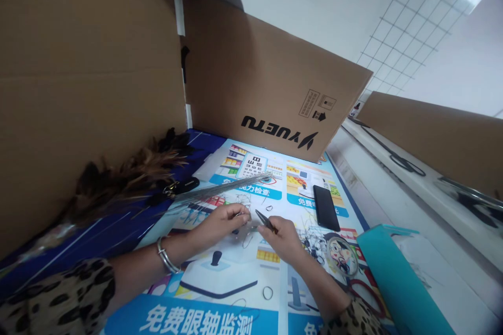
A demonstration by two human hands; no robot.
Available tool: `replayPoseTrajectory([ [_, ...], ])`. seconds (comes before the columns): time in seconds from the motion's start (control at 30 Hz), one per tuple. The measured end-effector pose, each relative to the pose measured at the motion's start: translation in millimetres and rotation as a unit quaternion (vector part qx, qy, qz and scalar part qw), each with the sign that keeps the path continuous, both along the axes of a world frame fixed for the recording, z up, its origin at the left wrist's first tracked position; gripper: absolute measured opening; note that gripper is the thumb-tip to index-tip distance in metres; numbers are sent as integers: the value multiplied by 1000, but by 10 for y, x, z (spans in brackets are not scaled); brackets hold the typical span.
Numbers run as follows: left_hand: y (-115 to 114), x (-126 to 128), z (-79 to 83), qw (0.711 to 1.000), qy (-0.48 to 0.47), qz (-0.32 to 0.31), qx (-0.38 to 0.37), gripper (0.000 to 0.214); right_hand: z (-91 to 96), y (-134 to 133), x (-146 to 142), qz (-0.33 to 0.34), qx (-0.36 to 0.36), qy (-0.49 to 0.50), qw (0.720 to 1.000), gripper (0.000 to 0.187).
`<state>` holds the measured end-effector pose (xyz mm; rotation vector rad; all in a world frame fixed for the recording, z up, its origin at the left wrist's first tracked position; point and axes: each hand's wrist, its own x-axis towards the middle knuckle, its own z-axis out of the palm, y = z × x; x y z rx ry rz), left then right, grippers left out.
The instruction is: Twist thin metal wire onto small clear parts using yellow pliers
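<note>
My left hand (222,226) is pinched closed over the printed sheet, its fingertips on something too thin and small to make out. Close by on the right, my right hand (286,238) grips dark pliers (264,220) whose pointed nose faces up and left, near the left fingertips. Beyond both hands lies a bundle of long straight metal wires (228,187). A small wire ring (269,208) rests above the pliers, and another thin ring (268,293) lies nearer to me. Loose bits of wire (314,243) are scattered right of my right hand.
A black phone (326,208), a round cartoon-printed piece (341,255), red-handled scissors (367,293) and a teal box (401,282) are to the right. Brown feathers (121,183) and a black fob (185,186) lie left. Cardboard panels (267,78) stand behind and at left.
</note>
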<state>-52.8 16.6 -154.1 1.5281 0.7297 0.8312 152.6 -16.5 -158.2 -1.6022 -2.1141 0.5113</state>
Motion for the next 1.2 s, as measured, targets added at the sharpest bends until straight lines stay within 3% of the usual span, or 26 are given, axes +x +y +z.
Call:
replayPoseTrajectory([
  [0.17, 21, 16, 2, 985, 85, 70, 132, 18, -30, -49, -57, 18, 106, -71, 992, 28],
  [0.43, -12, 37, -53, 959, 116, 80, 248, 18, -46, -91, -98, -18, 145, -181, 973, 21],
  [0.97, -13, 54, -83, 953, 131, 72, 264, 17, 5, -126, -169, -47, 171, -235, 956, 13],
  [1.2, -5, 46, -64, 962, 109, 76, 238, 17, -1, -104, -93, -50, 194, -201, 959, 17],
])
